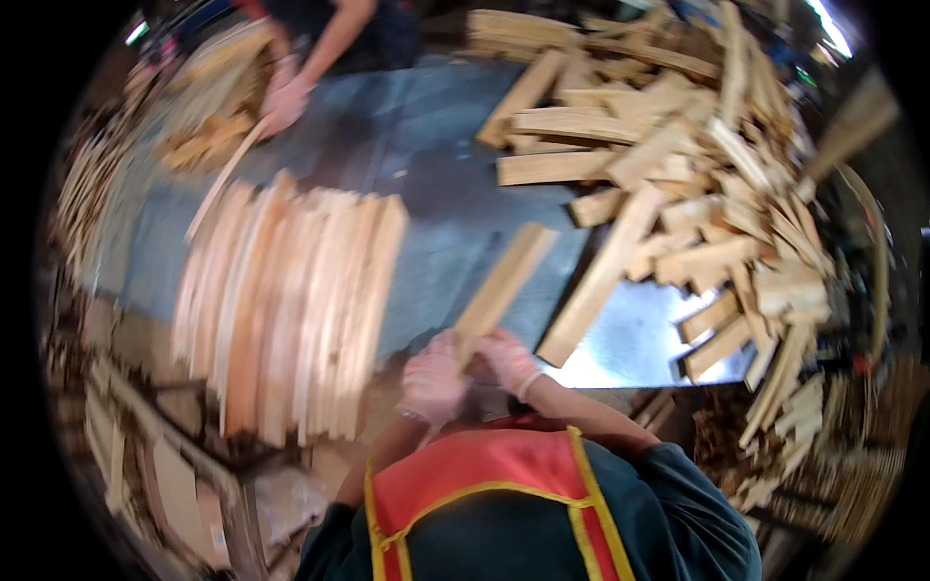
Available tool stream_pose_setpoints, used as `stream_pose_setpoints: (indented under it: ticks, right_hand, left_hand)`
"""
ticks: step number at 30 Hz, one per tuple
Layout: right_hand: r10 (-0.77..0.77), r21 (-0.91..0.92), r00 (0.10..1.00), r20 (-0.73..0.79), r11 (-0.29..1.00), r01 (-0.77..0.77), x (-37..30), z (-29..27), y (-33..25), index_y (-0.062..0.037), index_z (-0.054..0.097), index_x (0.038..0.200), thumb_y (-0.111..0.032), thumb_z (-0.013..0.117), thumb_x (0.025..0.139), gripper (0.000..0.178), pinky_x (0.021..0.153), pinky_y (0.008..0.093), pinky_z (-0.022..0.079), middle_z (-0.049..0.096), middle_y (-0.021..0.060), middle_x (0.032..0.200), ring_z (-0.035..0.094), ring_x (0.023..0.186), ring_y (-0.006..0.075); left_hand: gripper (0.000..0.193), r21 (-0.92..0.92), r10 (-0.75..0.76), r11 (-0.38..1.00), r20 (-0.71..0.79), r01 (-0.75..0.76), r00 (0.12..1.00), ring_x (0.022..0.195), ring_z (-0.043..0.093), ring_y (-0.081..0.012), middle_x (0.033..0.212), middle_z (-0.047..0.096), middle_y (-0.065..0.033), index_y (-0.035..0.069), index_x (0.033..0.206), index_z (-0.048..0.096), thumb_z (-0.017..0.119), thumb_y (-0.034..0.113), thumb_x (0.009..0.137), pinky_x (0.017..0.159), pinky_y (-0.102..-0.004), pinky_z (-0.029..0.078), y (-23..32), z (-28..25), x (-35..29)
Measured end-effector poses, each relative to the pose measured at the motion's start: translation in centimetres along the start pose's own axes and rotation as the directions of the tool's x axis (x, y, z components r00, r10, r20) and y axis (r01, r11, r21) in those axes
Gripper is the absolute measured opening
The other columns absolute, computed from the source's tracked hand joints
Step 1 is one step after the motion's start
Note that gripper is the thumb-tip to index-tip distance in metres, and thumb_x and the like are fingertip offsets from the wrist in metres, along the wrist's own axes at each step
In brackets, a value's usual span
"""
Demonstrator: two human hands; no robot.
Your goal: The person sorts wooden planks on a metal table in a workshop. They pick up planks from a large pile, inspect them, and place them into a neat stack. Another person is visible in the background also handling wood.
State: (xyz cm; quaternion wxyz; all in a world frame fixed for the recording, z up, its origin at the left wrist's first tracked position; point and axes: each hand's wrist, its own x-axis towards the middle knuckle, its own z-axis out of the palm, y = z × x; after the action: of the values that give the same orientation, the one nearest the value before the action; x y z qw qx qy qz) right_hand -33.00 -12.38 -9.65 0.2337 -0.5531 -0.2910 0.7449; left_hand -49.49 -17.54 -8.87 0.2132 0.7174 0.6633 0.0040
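Observation:
A short, pale wooden board (509,278) slants up and to the right from my two gloved hands, over the near edge of the metal table. My left hand (435,381) is closed around the left side of its near end. Against the other side of that end, my right hand (506,362) is closed too, its fingers partly hidden behind the wood. Both hands wear thin whitish gloves. Just left of them lies a row of long boards (291,310) packed side by side, overhanging the near table edge.
A large loose heap of wood pieces (668,165) covers the table's right side. One longer board (603,276) sticks out of it toward me. Across the metal table (426,126), a co-worker's gloved hand (283,102) holds a thin strip (228,179). Wooden framing (170,436) stands below left.

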Motion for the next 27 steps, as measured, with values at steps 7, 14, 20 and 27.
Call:
stream_pose_setpoints:
  ticks: [7, 14, 20, 27]
  right_hand:
    - [-0.501, -0.159, 0.836, -0.224, 0.865, 0.475, 2.9, -12.7, 2.1, -0.0026, 0.052, 0.151, -0.018, 0.073, 0.098, 0.059, 0.094, 0.0317, 0.054, 0.067, 0.005, 0.115, 0.063, 0.105, 0.0151]
    - [-0.311, 0.024, 0.441, -0.842, 0.795, 0.606, 0.9, -34.7, -2.6, 0.0035, 0.057, 0.141, -0.018, 0.071, 0.09, 0.057, 0.093, 0.0338, 0.052, 0.067, 0.0116, 0.121, 0.064, 0.106, 0.0225]
    - [-0.241, -0.087, 0.18, -0.954, 0.794, 0.602, 1.7, -48.9, -10.3, -0.0002, 0.049, 0.145, -0.019, 0.076, 0.086, 0.067, 0.099, 0.0411, 0.051, 0.065, 0.0194, 0.131, 0.064, 0.112, 0.0322]
    - [-0.041, 0.23, 0.398, -0.916, 0.761, 0.607, 3.8, -62.1, -10.4, 0.0006, 0.061, 0.13, -0.024, 0.08, 0.089, 0.052, 0.087, 0.0416, 0.056, 0.07, 0.0133, 0.115, 0.068, 0.104, 0.0269]
  left_hand:
    - [0.068, 0.296, -0.143, 0.935, -0.194, 0.197, 0.971, 0.154, 0.03, -0.0353, 0.161, 0.043, -0.017, 0.005, 0.155, 0.046, 0.058, 0.025, 0.091, 0.129, -0.0461, 0.02, -6.4, 0.3, -2.9]
    - [0.093, 0.444, -0.46, 0.74, -0.216, 0.506, 0.861, 0.156, 0.025, -0.0345, 0.17, 0.026, -0.0127, 0.01, 0.167, 0.016, 0.064, 0.038, 0.093, 0.129, -0.0516, 0.016, -7.4, 0.2, 0.3]
    - [0.096, -0.018, -0.012, 1.0, -0.174, 0.009, 0.985, 0.152, 0.033, -0.034, 0.163, 0.038, -0.0173, 0.004, 0.161, 0.031, 0.074, 0.042, 0.085, 0.126, -0.0468, 0.023, 3.4, 5.0, 4.9]
    - [0.103, 0.037, 0.139, 0.989, 0.13, -0.144, 0.982, 0.143, 0.045, -0.0396, 0.162, 0.039, -0.0192, 0.006, 0.161, 0.032, 0.078, 0.05, 0.079, 0.116, -0.0505, 0.037, 23.2, 5.5, 11.0]
